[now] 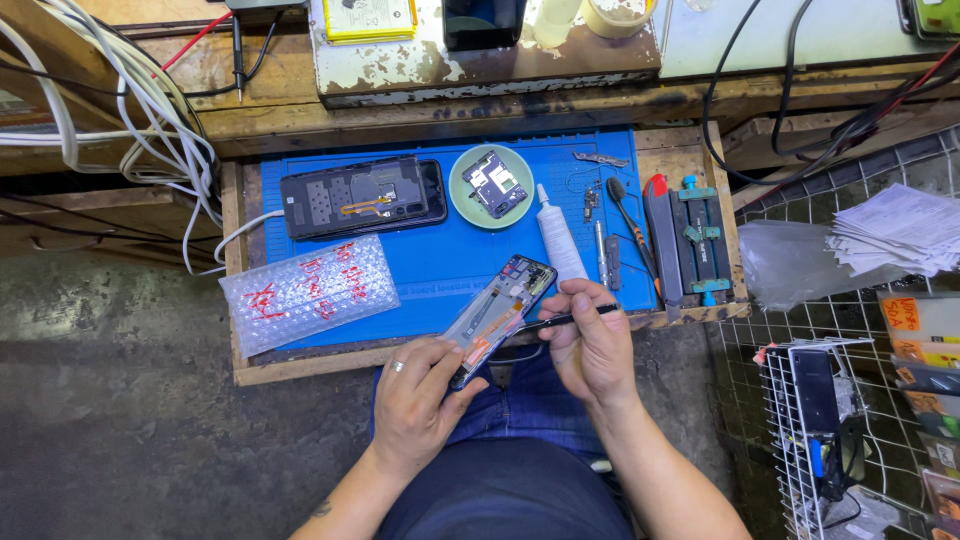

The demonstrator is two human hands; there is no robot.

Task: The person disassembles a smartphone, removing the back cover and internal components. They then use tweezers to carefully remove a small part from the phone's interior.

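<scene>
A blue work mat (440, 265) carries an opened phone (362, 197) and green dish (491, 186).

A worn wooden bench (300, 105) stands beyond the hands, grey concrete floor (110, 400) to their left, and a wire rack (800, 440) to their right.

Bright, even overhead light; slight wide-angle edge distortion.

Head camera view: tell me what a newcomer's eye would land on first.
The bright blue work mat on the wooden tray stands out first. At its near edge the left hand holds an opened phone frame, while the right hand keeps a thin black tool in its grip. Behind them lie a second opened phone, a green dish holding a small circuit board, and a white tube.
</scene>
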